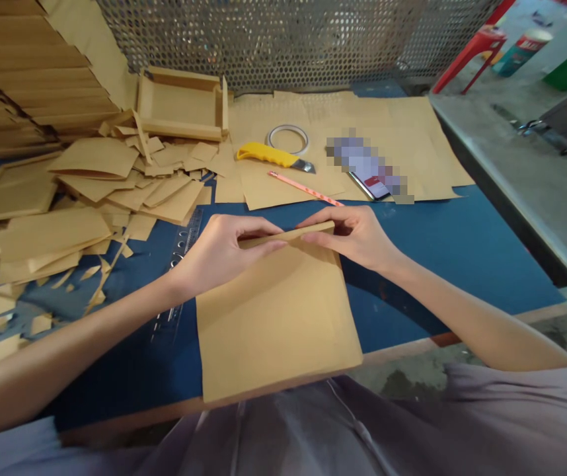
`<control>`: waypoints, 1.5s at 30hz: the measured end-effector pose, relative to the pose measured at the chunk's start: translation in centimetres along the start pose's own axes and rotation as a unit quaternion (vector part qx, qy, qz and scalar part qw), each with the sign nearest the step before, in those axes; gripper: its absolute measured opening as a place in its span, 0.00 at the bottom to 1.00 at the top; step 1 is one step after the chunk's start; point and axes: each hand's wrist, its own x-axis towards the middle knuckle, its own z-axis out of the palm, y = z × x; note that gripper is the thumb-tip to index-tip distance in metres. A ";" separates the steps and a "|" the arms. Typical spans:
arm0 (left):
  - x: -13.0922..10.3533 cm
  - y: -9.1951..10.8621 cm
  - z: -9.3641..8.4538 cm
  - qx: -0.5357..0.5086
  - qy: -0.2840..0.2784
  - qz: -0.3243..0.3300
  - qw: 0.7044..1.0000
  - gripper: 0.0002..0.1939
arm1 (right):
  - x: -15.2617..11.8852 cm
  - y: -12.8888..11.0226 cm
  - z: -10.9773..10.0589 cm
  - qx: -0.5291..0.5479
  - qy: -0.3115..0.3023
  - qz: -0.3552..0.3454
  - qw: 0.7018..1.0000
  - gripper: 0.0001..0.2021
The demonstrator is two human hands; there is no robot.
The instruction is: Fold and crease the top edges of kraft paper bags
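Observation:
A sheet of brown kraft paper point(278, 324) lies at the front edge of the blue table, its far edge folded up into a narrow strip. My left hand point(228, 251) pinches that folded edge between thumb and fingers. Close beside it, my right hand point(353, 235) pinches the same fold near its right end. Under my left wrist, a clear ruler point(184, 244) is partly covered. Beyond my hands lie a pink pencil point(306, 188), a yellow utility knife point(268, 155) with its blade showing, and a roll of tape point(287, 137).
Paper scraps point(139, 185) are heaped on the left, with an open paper tray point(182, 102) behind them. Tall brown stacks point(26, 66) stand at back left. A phone point(367, 168) rests on flat brown sheets point(402, 125). A perforated metal panel point(288, 43) closes the back.

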 end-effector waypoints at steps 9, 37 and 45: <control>0.2 -0.1 0.0 -0.091 -0.046 -0.077 0.992 0.05 | -0.3 0.0 0.1 0.022 -0.001 0.040 0.999 0.07; 0.2 0.5 0.3 -0.063 -0.047 -0.082 0.994 0.08 | -0.5 -0.5 0.6 -0.051 0.000 0.024 0.998 0.09; 0.3 0.4 0.0 -0.042 -0.047 -0.086 0.994 0.08 | -0.3 -0.3 0.3 0.003 -0.041 0.046 0.998 0.10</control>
